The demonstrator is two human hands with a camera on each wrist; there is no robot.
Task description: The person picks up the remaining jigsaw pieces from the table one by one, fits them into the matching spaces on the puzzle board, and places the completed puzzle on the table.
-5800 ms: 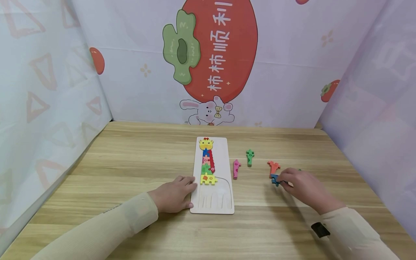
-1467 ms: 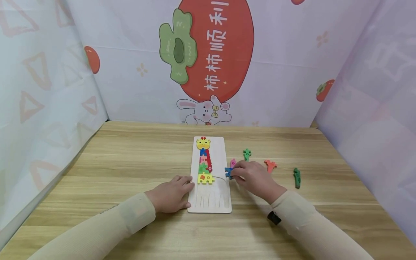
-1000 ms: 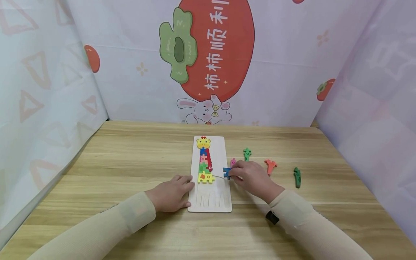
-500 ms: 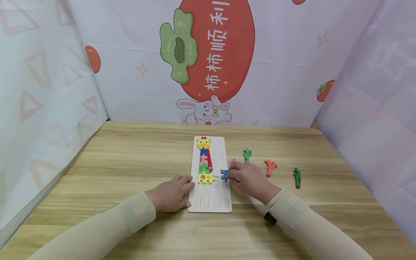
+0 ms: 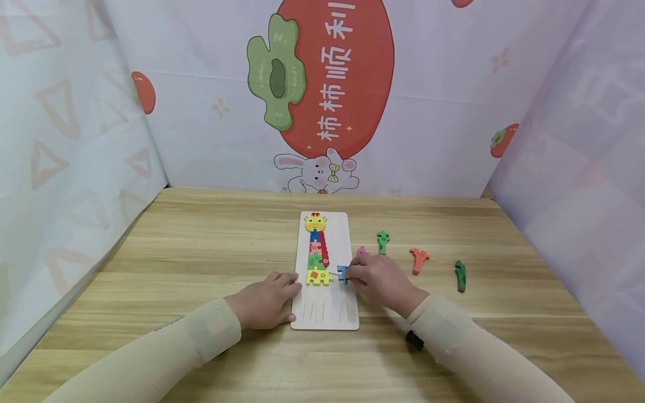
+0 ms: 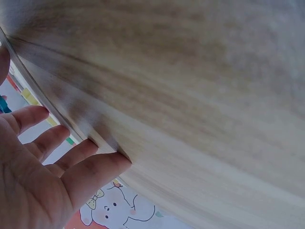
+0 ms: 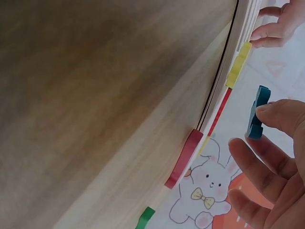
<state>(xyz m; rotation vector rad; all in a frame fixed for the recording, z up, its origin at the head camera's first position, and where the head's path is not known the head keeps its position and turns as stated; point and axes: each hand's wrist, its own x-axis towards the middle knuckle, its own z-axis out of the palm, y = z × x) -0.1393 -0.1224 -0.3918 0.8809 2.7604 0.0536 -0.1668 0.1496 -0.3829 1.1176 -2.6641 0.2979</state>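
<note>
A pale wooden puzzle board [image 5: 340, 235] lies on the table, with a giraffe head [image 5: 315, 223] and numbered neck pieces along its left side. The lowest of these is a yellow piece [image 5: 318, 277]. My left hand [image 5: 263, 300] rests on the table with its fingertips against the board's left edge. With thumb and fingers, my right hand [image 5: 385, 282] pinches a blue puzzle piece [image 5: 342, 273] over the board, just right of the yellow one. The right wrist view shows this blue piece [image 7: 259, 112] held up on edge, apart from the board.
Right of the board lie a pink piece [image 5: 361, 250], partly hidden by my right hand, a green piece [image 5: 383, 241], an orange piece [image 5: 419, 259] and a dark green piece [image 5: 461, 276]. A printed cloth backdrop [image 5: 433, 145] stands behind the table.
My right hand has carried the blue piece left from beside the orange piece to over the board, slowly edging closer to the yellow piece. The left hand stays at the board's edge.
</note>
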